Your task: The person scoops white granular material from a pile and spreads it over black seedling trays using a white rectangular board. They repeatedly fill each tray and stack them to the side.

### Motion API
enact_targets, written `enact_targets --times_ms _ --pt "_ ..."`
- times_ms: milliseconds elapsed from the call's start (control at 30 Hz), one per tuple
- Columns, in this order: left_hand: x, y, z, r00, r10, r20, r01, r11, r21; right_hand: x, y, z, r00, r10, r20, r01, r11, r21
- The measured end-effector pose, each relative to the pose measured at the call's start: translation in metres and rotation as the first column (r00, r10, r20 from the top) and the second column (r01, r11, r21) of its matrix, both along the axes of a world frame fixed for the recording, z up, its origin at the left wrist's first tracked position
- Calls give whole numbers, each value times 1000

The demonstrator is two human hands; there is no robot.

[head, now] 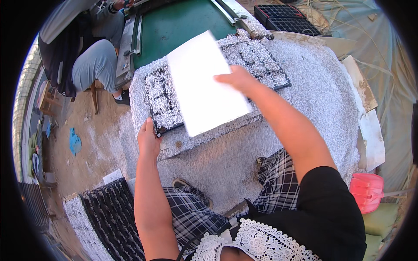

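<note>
A black plastic seedling tray (pixel 151 112) lies on the work surface, its cells covered with white granules that look like perlite. My left hand (pixel 149 138) grips its near left corner, thumb along the edge and fingers below. In my right hand (pixel 238 80) is a flat white board (pixel 202 84), pinched at its right edge with the thumb on top. The board lies slantwise over the middle of the tray and hides the cells there. Whether its lower face touches the granules cannot be seen.
Beyond the tray runs a green conveyor belt (pixel 183 26) between metal rails. Loose white granules (pixel 313 88) spread to the right. Stacked black trays stand lower left (pixel 111 218) and far right (pixel 287 21). A pink dustpan (pixel 366 193) lies at right. Another person (pixel 93 62) sits at left.
</note>
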State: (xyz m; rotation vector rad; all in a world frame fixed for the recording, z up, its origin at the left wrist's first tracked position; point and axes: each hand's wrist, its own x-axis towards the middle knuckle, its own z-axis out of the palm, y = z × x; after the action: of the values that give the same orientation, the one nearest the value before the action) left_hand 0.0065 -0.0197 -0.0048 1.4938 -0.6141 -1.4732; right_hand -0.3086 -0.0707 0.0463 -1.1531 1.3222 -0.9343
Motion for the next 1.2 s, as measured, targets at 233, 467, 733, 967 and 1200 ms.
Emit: enact_targets --times_ms 233,467,733,967,1200 --pt "9 -17 -6 987 19 157 0 993 -122 -45 -10 -9 990 -123 -73 127 991 46" --pt "-5 -70 -12 981 74 181 -50 990 -134 -251 79 -24 783 -601 158 578 798 170" --pt "18 -110 -15 975 -126 183 125 992 16 -222 63 -51 536 -596 598 598 768 230" --pt "16 -76 10 921 -64 384 95 993 -64 -232 33 -78 607 -591 532 561 792 240" --pt "6 -21 141 518 112 848 108 975 -194 -236 48 5 798 -384 465 374 920 119"
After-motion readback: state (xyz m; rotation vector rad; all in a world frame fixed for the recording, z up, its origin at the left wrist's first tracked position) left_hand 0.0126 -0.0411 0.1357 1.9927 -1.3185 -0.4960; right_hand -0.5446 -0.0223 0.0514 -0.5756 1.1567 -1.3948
